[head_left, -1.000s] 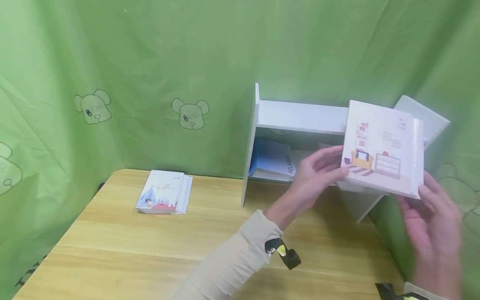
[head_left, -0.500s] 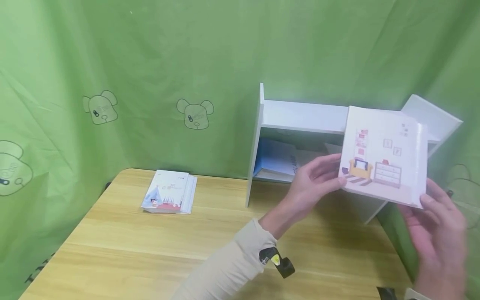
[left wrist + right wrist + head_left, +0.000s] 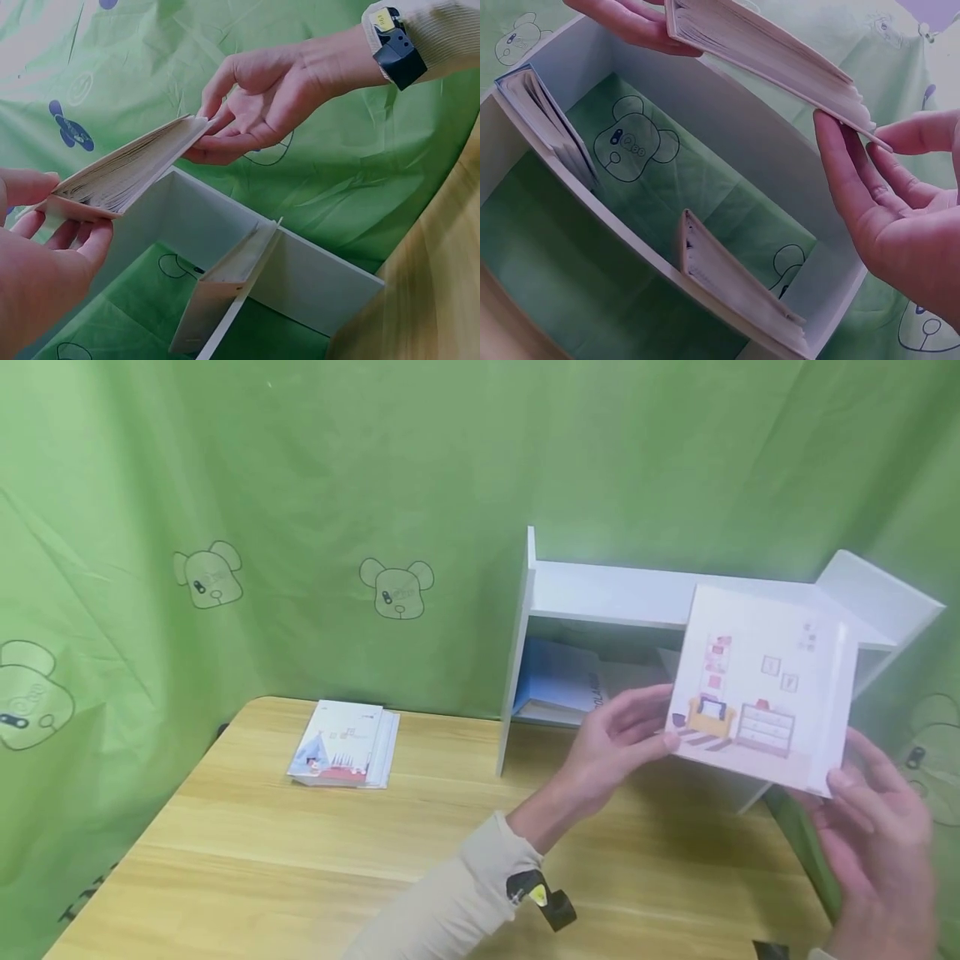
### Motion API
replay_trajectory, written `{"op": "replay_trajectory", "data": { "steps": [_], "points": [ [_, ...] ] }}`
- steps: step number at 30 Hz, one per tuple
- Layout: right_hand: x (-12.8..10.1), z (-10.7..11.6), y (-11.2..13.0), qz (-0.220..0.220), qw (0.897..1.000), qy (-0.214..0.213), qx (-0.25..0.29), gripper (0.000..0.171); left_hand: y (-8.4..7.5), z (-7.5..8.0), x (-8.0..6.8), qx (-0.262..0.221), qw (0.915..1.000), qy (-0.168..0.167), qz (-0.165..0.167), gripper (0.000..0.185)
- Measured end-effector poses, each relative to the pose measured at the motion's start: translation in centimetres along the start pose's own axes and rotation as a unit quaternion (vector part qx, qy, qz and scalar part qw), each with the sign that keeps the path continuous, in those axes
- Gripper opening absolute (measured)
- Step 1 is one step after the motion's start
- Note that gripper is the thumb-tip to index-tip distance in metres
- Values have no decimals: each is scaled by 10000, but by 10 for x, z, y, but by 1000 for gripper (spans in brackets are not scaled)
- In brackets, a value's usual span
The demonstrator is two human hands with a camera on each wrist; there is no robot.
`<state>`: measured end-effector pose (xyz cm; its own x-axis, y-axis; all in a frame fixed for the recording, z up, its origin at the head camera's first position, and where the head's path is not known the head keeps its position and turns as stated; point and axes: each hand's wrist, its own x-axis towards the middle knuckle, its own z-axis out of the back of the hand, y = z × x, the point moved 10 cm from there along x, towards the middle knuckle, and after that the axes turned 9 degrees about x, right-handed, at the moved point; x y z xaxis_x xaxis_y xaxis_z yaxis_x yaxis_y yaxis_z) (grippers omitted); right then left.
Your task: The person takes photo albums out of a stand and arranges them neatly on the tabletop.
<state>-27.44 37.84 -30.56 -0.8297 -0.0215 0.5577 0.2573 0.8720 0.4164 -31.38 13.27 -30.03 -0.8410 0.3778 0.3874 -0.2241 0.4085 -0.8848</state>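
Pinching between thumb and fingers, the person's left grip (image 3: 611, 739) holds the lower left corner of a square white picture-covered book (image 3: 761, 689); the right grip (image 3: 876, 827) pinches its lower right corner. The book is in the air near a white board shelf (image 3: 611, 592) (I spot a blue book (image 3: 558, 672) inside), while white books (image 3: 341, 743) lie on the pale wooden desk (image 3: 262, 852).
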Motion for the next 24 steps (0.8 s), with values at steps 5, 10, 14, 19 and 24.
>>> {"op": "replay_trajectory", "data": {
  "steps": [5,10,14,19,24],
  "points": [
    [-6,1,-8,-178,9990,290,304,55,3,3,-6,174,9997,75,-143,54],
    [-14,6,-14,-154,9998,14,-110,56,8,7,-12,236,9995,110,-185,55],
    [-16,7,-19,-134,9959,-193,-875,56,13,15,-18,208,9996,22,-190,56],
    [-15,1,-27,-237,9973,24,-694,57,14,23,-25,2,9993,-165,-322,56],
    [-13,-5,-34,-361,9986,302,-230,59,14,29,-31,-60,9991,-257,-332,56]
  ]
}}
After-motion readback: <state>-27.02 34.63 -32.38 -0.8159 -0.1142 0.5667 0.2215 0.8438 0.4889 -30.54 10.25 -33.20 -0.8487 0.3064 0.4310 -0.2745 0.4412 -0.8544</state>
